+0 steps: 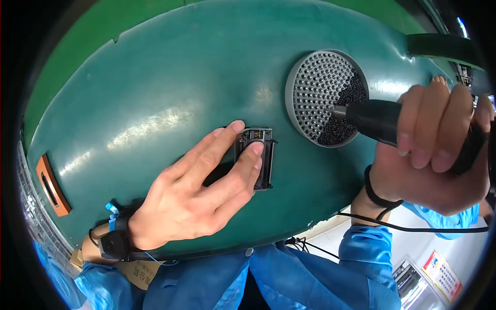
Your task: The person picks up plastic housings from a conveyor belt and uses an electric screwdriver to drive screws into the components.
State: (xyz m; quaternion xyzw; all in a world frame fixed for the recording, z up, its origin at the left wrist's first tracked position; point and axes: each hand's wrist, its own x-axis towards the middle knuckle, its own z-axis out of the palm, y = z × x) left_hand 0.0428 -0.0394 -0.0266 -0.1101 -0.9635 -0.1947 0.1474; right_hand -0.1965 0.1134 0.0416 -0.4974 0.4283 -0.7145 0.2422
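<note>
My left hand (199,194) lies over a small black plastic housing (267,168), its fingertips pressed on the upper end and left side. Metal contacts show in the upper end; the fingers cover much of the rest. In my right hand (434,150) is a black electric screwdriver (374,120), fingers wrapped round its body. Its metal tip points left, over a round grey screw tray (290,98). Rows of small studs or holes fill the tray's bottom, and many tiny black screws (353,92) are heaped along its right side. Whether the tip touches a screw I cannot tell.
The green work table (181,62) has a curved look in this view. An orange-brown piece with a dark slot (53,185) lies at the far left. A black cable (413,228) runs below my right wrist. At the upper right, another person's fingers (439,79) rest near the table edge.
</note>
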